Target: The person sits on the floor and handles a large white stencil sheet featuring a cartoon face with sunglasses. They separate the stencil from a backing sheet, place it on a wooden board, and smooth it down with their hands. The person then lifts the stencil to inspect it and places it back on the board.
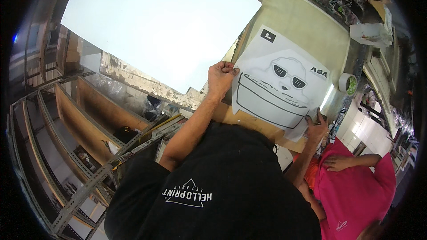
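While both hands pinch the printed sheet (pixel 278 84), left hand (pixel 221 78) grips upper-left edge, right hand (pixel 316 123) lower-right corner; long axis runs diagonally btwn the 2.

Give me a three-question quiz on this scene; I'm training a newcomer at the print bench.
1. True or false: the left hand grips the printed sheet at its left edge.
2. Where does the right hand hold the sheet? A) top corner B) lower right corner C) middle
3. What round thing lies on the bench right of the sheet?

Key: 1 true. 2 B. 3 a roll of tape.
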